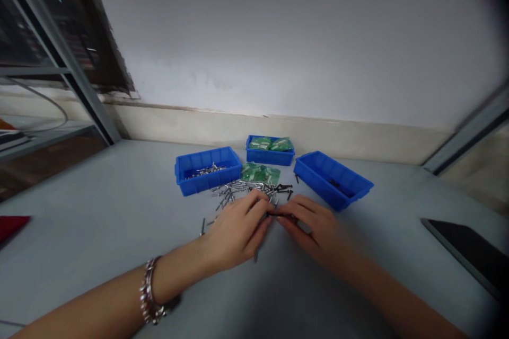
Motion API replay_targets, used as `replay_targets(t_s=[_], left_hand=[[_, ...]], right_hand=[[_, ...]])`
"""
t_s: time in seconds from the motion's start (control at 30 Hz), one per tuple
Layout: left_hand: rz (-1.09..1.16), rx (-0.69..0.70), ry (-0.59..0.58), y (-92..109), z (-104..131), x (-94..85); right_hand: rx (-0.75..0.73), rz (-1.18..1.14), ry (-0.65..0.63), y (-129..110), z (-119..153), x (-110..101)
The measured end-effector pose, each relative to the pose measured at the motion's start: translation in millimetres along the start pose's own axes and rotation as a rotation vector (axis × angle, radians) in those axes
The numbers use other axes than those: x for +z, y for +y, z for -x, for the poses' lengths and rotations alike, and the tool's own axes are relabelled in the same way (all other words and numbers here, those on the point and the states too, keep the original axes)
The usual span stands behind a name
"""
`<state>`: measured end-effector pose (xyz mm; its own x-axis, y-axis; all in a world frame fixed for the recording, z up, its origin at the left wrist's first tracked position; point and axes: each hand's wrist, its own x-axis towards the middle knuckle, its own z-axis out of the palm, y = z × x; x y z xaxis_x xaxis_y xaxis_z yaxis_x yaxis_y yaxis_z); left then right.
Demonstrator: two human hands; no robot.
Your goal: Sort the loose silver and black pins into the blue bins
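Note:
My left hand [240,228] and my right hand [312,222] meet at the middle of the table, fingertips pinched together. Between them runs a thin black screw [274,215], gripped from both sides; its ends are hidden by fingers. Below my left fingers a silver shank [255,256] pokes out, and I cannot tell whether it is held or lies on the table. Just beyond the hands spreads a loose pile of silver screws [238,186]. Several black screws [283,188] lie at its right side.
A blue bin [209,184] with silver screws stands left, another blue bin [270,157] with green packets at the back, and a third blue bin [330,180] with dark pieces right. Green packets [260,173] lie between. A dark tablet-like slab [465,246] rests far right, something red [11,226] far left.

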<state>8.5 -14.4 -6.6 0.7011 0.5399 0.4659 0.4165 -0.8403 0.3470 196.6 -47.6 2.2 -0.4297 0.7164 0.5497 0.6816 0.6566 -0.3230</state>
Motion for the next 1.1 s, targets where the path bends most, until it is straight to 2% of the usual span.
replay_targets(t_s=[0.23, 0.4, 0.53, 0.73, 0.9, 1.1], left_hand=[[-0.006, -0.016, -0.008, 1.3, -0.3, 0.2], [-0.045, -0.082, 0.022, 0.4, -0.2, 3.8], [-0.064, -0.111, 0.007, 0.9, -0.1, 3.8], [-0.056, -0.113, -0.034, 1.1, 0.1, 2.3], [-0.041, -0.12, -0.058, 0.0, -0.2, 3.5], [-0.036, -0.1, -0.056, -0.8, -0.6, 4.4]], right_hand=[[-0.026, -0.008, 0.023, 2.3, 0.0, 1.3], [-0.002, 0.059, 0.057, 4.6, -1.0, -8.9], [0.07, 0.269, 0.175, 11.9, -1.5, -21.9], [0.296, 0.664, 0.284, 30.2, -0.3, -38.4], [0.428, 0.859, 0.252, 43.7, 4.1, -39.8], [0.573, 0.898, 0.121, 50.7, 6.8, -36.6]])
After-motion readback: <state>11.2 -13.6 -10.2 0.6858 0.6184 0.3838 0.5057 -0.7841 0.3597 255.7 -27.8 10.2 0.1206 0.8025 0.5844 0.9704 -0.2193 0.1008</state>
